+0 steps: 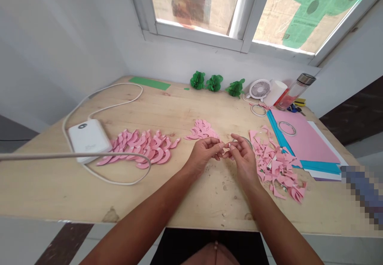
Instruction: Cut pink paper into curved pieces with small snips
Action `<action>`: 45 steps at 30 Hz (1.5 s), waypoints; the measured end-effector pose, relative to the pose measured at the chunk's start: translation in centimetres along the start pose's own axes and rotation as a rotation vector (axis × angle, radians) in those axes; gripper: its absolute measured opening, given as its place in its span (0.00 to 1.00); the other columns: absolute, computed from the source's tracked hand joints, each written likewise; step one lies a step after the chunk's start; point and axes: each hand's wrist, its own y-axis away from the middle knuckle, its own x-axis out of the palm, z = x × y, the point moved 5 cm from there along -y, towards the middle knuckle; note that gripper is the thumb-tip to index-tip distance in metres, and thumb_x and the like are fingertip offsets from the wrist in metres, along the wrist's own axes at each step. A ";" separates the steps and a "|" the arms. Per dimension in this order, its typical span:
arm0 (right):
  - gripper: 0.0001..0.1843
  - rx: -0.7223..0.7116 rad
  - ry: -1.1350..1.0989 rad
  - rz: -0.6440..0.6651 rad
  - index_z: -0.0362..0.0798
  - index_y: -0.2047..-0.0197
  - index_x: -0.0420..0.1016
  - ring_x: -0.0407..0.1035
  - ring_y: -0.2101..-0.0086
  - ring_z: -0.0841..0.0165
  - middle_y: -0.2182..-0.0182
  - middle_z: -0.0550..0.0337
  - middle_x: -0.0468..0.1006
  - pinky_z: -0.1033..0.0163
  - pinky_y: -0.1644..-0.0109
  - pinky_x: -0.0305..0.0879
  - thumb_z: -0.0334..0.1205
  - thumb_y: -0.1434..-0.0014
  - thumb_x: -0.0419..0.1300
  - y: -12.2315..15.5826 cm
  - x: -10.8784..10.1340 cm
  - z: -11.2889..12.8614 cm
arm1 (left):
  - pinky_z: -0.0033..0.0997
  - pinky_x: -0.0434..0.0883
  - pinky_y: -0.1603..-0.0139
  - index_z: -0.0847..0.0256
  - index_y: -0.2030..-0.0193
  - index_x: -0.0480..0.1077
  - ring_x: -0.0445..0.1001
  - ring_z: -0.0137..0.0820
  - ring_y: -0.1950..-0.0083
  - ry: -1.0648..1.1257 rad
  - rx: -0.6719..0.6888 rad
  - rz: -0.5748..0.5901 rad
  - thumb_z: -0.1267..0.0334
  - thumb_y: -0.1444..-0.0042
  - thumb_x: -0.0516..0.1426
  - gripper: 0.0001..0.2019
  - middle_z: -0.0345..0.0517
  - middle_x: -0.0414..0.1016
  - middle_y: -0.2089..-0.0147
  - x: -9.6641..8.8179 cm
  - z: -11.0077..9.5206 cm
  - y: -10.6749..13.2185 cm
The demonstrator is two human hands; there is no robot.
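My left hand (204, 153) and my right hand (244, 158) meet above the middle of the table, fingertips pinched close together. A tiny pale bit shows between them, too small to name. Just beyond my left hand lies a small heap of curved pink paper pieces (200, 129), partly covered by the fingers. A round ring-like rim (247, 141) peeks out behind my right hand, mostly hidden. Further left, larger curved pink paper pieces (152, 147) overlap in rows. Pink paper scraps (279, 167) are strewn to the right of my right hand.
A white power device (89, 139) with a looping cable stands at left. Green paper ornaments (214, 83) line the wall beside a small fan (259, 89) and a glass bottle (295, 93). Coloured paper sheets (311, 147) with a tape roll (287, 128) lie at right.
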 end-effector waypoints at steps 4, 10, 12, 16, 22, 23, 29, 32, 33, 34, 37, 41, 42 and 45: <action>0.19 0.003 0.021 0.002 0.49 0.52 0.65 0.70 0.75 0.73 0.69 0.63 0.73 0.65 0.68 0.65 0.41 0.47 0.57 0.0 0.0 -0.1 | 0.25 0.66 0.74 0.64 0.73 0.69 0.69 0.26 0.76 -0.012 0.004 -0.024 0.58 0.59 0.64 0.12 0.42 0.73 0.77 0.0 -0.1 0.0; 0.19 0.022 0.022 -0.010 0.48 0.52 0.65 0.71 0.75 0.72 0.70 0.64 0.73 0.64 0.68 0.66 0.42 0.47 0.58 0.0 0.0 -0.2 | 0.25 0.66 0.74 0.64 0.74 0.69 0.68 0.25 0.77 -0.036 0.016 -0.031 0.58 0.59 0.64 0.12 0.42 0.72 0.78 0.0 -0.3 0.0; 0.19 0.027 0.019 -0.010 0.48 0.52 0.65 0.71 0.75 0.72 0.70 0.64 0.73 0.64 0.68 0.66 0.42 0.47 0.58 -0.1 0.0 -0.2 | 0.25 0.66 0.74 0.64 0.74 0.69 0.68 0.25 0.77 -0.044 0.025 -0.029 0.58 0.59 0.63 0.12 0.42 0.72 0.78 0.0 -0.3 0.0; 0.18 0.025 0.030 -0.013 0.48 0.52 0.66 0.71 0.75 0.72 0.71 0.64 0.72 0.64 0.68 0.66 0.42 0.47 0.57 -0.1 0.0 -0.2 | 0.25 0.66 0.74 0.64 0.74 0.70 0.68 0.25 0.76 -0.053 0.022 -0.036 0.58 0.58 0.63 0.11 0.42 0.73 0.78 0.0 -0.4 0.0; 0.18 0.025 0.024 -0.014 0.48 0.53 0.66 0.71 0.75 0.72 0.71 0.63 0.73 0.64 0.69 0.66 0.43 0.47 0.57 -0.1 0.0 -0.3 | 0.25 0.66 0.74 0.64 0.72 0.71 0.69 0.26 0.76 -0.050 0.012 -0.038 0.58 0.59 0.64 0.12 0.43 0.73 0.77 0.0 0.0 0.0; 0.18 0.022 0.028 -0.015 0.48 0.53 0.66 0.71 0.75 0.71 0.71 0.63 0.73 0.64 0.70 0.65 0.43 0.47 0.57 -0.1 0.0 -0.2 | 0.25 0.66 0.74 0.64 0.72 0.71 0.69 0.26 0.75 -0.051 0.012 -0.040 0.58 0.59 0.64 0.12 0.43 0.73 0.76 -0.1 0.0 -0.1; 0.17 0.013 0.069 -0.023 0.48 0.53 0.66 0.70 0.76 0.71 0.75 0.64 0.72 0.64 0.71 0.64 0.42 0.46 0.55 -0.1 0.0 0.0 | 0.26 0.66 0.73 0.64 0.70 0.72 0.71 0.28 0.72 -0.094 0.023 0.001 0.57 0.58 0.63 0.12 0.44 0.75 0.72 0.1 -0.1 0.0; 0.16 0.010 0.076 -0.036 0.47 0.53 0.67 0.69 0.76 0.71 0.77 0.66 0.71 0.65 0.71 0.63 0.42 0.46 0.55 -0.1 -0.1 0.1 | 0.26 0.66 0.72 0.64 0.68 0.72 0.72 0.29 0.69 -0.119 0.032 0.034 0.58 0.57 0.63 0.13 0.45 0.75 0.70 0.2 -0.2 0.1; 0.16 0.009 0.076 -0.041 0.47 0.54 0.67 0.68 0.76 0.72 0.77 0.66 0.71 0.65 0.70 0.63 0.42 0.46 0.55 -0.1 -0.1 0.2 | 0.26 0.66 0.72 0.64 0.67 0.72 0.73 0.30 0.68 -0.123 0.032 0.045 0.58 0.57 0.63 0.13 0.46 0.75 0.69 0.3 -0.2 0.2; 0.16 0.006 0.077 -0.046 0.47 0.54 0.67 0.67 0.76 0.72 0.77 0.66 0.70 0.65 0.70 0.62 0.41 0.46 0.55 -0.1 -0.1 0.2 | 0.26 0.66 0.71 0.64 0.67 0.71 0.73 0.31 0.67 -0.122 0.032 0.054 0.58 0.57 0.63 0.13 0.46 0.75 0.68 0.3 -0.2 0.2; 0.15 0.001 0.082 -0.068 0.47 0.55 0.68 0.66 0.76 0.73 0.76 0.66 0.71 0.66 0.70 0.61 0.41 0.46 0.56 -0.1 -0.3 0.2 | 0.26 0.66 0.71 0.64 0.66 0.70 0.74 0.32 0.65 -0.108 0.043 0.072 0.59 0.56 0.63 0.13 0.46 0.75 0.67 0.5 -0.2 0.3; 0.16 0.006 0.063 -0.080 0.47 0.55 0.68 0.66 0.74 0.72 0.73 0.63 0.73 0.66 0.70 0.60 0.41 0.47 0.56 -0.2 -0.4 0.1 | 0.25 0.65 0.72 0.64 0.68 0.68 0.74 0.32 0.64 -0.102 0.062 0.085 0.60 0.57 0.63 0.13 0.46 0.74 0.66 0.6 -0.4 0.3; 0.16 0.006 0.059 -0.079 0.47 0.55 0.68 0.66 0.74 0.72 0.74 0.64 0.73 0.66 0.70 0.60 0.41 0.47 0.56 -0.2 -0.4 0.0 | 0.24 0.65 0.72 0.64 0.69 0.67 0.74 0.32 0.64 -0.104 0.065 0.086 0.59 0.57 0.63 0.12 0.46 0.74 0.66 0.7 -0.4 0.4; 0.16 0.006 0.066 -0.079 0.47 0.55 0.68 0.65 0.75 0.73 0.76 0.65 0.71 0.66 0.70 0.60 0.41 0.47 0.56 -0.1 -0.4 0.1 | 0.24 0.65 0.72 0.64 0.72 0.67 0.74 0.30 0.66 -0.113 0.070 0.079 0.58 0.57 0.63 0.12 0.44 0.75 0.67 0.8 -0.6 0.4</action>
